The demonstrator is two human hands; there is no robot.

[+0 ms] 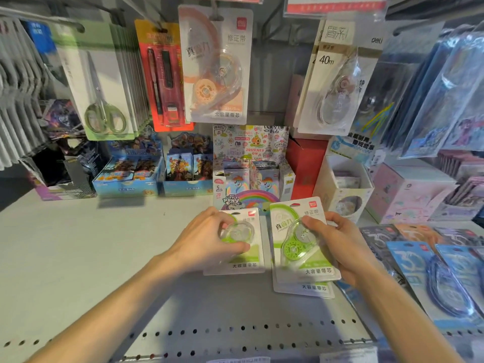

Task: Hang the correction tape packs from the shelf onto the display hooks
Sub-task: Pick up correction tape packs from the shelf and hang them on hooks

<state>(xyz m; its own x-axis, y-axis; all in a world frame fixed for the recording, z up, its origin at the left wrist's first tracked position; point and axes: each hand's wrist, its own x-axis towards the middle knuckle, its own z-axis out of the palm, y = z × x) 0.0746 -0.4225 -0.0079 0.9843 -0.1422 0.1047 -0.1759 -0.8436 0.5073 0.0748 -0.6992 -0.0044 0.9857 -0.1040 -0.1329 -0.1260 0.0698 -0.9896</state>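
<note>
The left hand [209, 239] curls over a green correction tape pack [246, 255] lying flat on the shelf [78, 244], fingers closed on its clear bubble. The right hand [337, 247] pinches a second green pack [296, 244] by its edge, on top of another one [311, 286]. These packs look light, with stiff card and smooth, slippery plastic. Holding the card edges seems best, leaving the top hole free. The left pack's hole is hard to see. The hooks [214, 11] above are blurry and partly cut off.

Green correction tape packs [301, 242] flat on shelf [104, 258].
</note>
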